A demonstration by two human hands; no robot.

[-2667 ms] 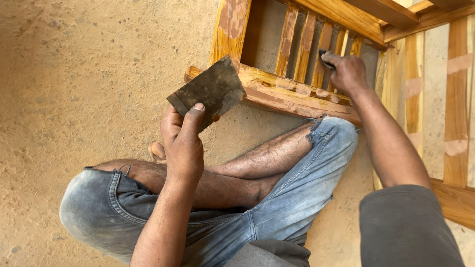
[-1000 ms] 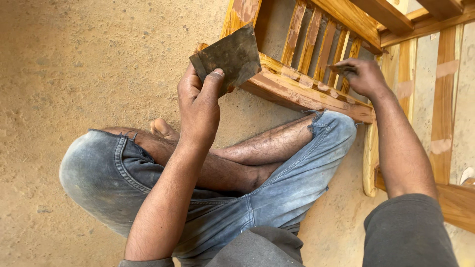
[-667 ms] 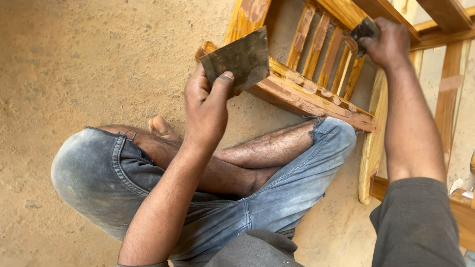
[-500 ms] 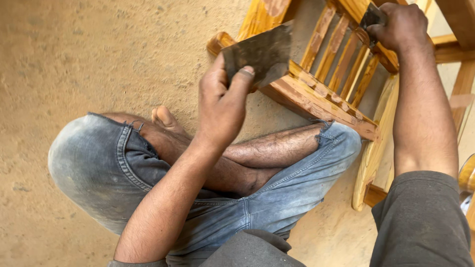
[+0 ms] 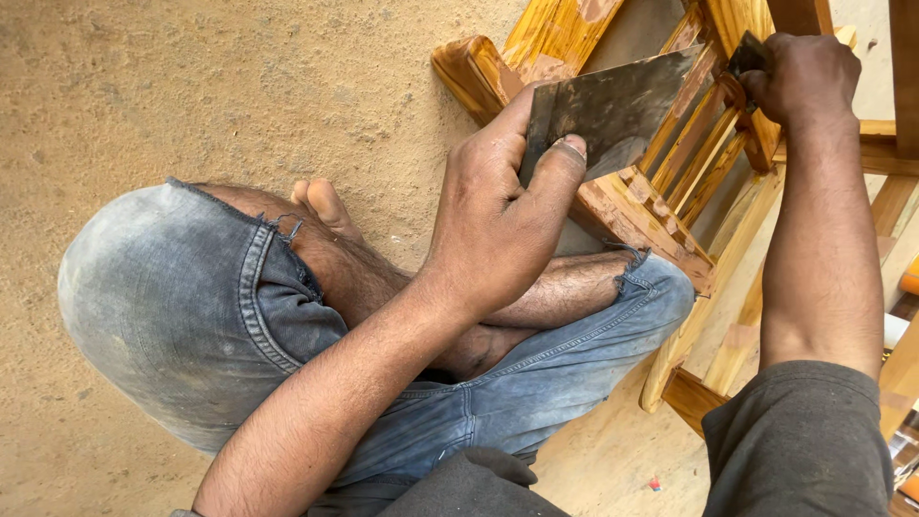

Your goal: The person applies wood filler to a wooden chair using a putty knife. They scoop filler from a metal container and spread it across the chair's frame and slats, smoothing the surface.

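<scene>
I sit cross-legged on sandy ground in torn jeans. My left hand (image 5: 498, 211) grips a flat, dirty metal scraper blade (image 5: 613, 105), thumb pressed on its face, held up in front of a varnished wooden chair frame (image 5: 565, 38). My right hand (image 5: 799, 81) is closed around a small dark tool (image 5: 747, 56) at the top right, pressed against the frame's upper rail near the slats (image 5: 694, 144). The tool's working end is hidden by my fingers.
Sandy dirt ground (image 5: 191, 86) fills the left half. The chair's lower rail (image 5: 632, 215) rests over my right knee (image 5: 651, 287). More wooden frame pieces (image 5: 900, 124) stand at the far right edge.
My left hand has risen with the scraper, closer to the camera. My right hand has moved up from the slats to the top rail. The view has tilted and moved nearer.
</scene>
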